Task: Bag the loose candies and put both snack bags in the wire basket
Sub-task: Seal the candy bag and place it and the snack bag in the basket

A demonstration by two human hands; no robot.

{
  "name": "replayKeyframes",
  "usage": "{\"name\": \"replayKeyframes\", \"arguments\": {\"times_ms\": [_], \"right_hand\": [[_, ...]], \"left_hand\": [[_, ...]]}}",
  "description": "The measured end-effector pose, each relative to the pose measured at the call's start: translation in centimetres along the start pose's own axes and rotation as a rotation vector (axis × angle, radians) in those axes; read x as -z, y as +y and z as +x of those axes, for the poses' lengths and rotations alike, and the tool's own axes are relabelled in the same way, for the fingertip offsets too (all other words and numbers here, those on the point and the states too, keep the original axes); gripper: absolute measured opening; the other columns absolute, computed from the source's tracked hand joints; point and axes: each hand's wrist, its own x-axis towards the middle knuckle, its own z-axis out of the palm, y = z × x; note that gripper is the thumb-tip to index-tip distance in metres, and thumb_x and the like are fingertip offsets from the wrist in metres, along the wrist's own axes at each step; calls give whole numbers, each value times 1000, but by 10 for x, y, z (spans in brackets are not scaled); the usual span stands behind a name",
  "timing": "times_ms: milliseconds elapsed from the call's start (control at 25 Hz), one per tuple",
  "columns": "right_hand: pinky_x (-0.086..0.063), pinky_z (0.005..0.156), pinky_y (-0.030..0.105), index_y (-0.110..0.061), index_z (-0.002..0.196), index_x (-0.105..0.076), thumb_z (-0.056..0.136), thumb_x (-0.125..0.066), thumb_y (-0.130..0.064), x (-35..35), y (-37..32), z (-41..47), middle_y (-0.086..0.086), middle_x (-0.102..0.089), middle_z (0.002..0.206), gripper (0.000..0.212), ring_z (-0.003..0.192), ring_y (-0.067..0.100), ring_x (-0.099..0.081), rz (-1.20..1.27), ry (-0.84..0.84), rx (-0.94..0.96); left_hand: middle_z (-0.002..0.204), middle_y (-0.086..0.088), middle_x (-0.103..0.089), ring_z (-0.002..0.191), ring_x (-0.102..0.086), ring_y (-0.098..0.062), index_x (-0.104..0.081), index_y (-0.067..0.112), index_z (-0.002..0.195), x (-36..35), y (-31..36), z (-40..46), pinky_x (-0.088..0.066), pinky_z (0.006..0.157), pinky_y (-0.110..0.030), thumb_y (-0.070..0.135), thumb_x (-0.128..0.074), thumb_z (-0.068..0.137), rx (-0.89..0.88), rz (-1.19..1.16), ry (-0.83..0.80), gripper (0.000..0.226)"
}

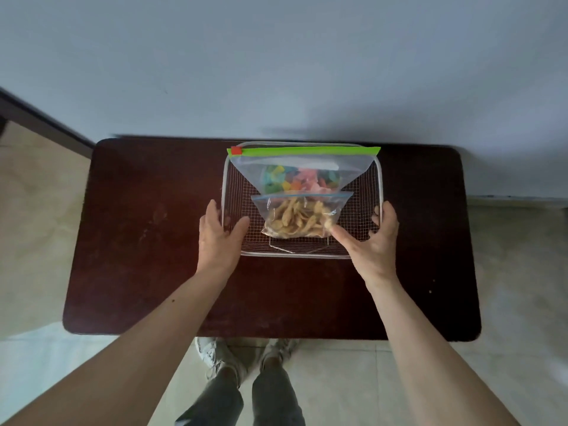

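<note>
Both hands grasping wire basket (378,179) sides: left hand (219,233), right hand (373,238).

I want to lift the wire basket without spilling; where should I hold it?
Grip the wire basket by its two short side rims, one hand from each side, as the left hand and right hand do now: the load sits centred.
</note>
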Motion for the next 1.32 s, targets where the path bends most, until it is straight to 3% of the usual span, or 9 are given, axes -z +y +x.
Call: {"name": "replayKeyframes", "arguments": {"times_ms": [80,200,280,360,480,680,840,1000,1320], "right_hand": [[-41,111,35,-16,152,-30,79,-80,-42,5,3,1,6,-44,148,93,133,15,-47,26,28,-6],[-51,102,43,-13,140,-48,91,-67,-42,11,9,-3,3,-63,129,60,114,20,-64,-8,113,-46],[-54,96,51,-12,129,-55,98,-58,-38,11,14,-5,1,-68,115,41,106,24,-69,-16,128,-57],[-58,88,55,-11,118,-61,102,-52,-32,10,15,-4,-2,-69,105,29,96,22,-72,-1,137,-39],[-61,79,54,-10,114,-64,103,-51,-29,6,14,-2,-3,-70,103,26,90,17,-73,15,152,-34],[-63,72,50,-17,107,-67,102,-52,-29,-5,8,2,-14,-69,93,19,88,11,-73,12,148,-55],[-64,67,45,-26,95,-67,102,-53,-31,-16,0,5,-16,-70,87,17,86,10,-74,7,140,-73],[-64,62,41,-35,84,-64,102,-53,-31,-27,-11,6,-17,-68,81,21,84,10,-75,10,138,-66],[-64,63,44,-23,89,-69,102,-53,-30,-39,-20,12,-17,-68,80,22,82,9,-74,-7,141,-58]], "left_hand": [[137,-5,-57,124,-55,-20,-31,16,150,3,-2,2,-42,107,-35,29,-63,92,26,-14,59,68],[112,1,-71,108,-65,-21,-56,20,133,6,-5,2,-44,88,-29,24,-61,92,54,7,64,42],[97,2,-74,98,-70,-22,-66,23,115,6,-8,3,-51,81,-34,21,-60,91,90,-25,50,25],[92,-1,-76,95,-72,-22,-70,22,108,6,-11,4,-58,85,-45,17,-60,91,151,-124,38,20],[87,0,-77,92,-74,-20,-71,33,93,7,-15,7,-59,86,-52,16,-61,90,174,-193,41,20],[82,6,-76,88,-75,-19,-67,54,70,16,-18,14,-61,83,-52,17,-60,89,169,-245,88,42],[78,9,-74,83,-75,-15,-68,54,66,23,-16,21,-61,83,-51,14,-59,90,186,-275,126,47],[80,8,-74,80,-74,-11,-66,42,72,30,-12,27,-62,81,-48,13,-60,91,185,-287,155,35],[82,12,-73,79,-73,-8,-63,41,75,38,-10,45,-62,84,-47,13,-59,93,166,-319,178,34]]}}
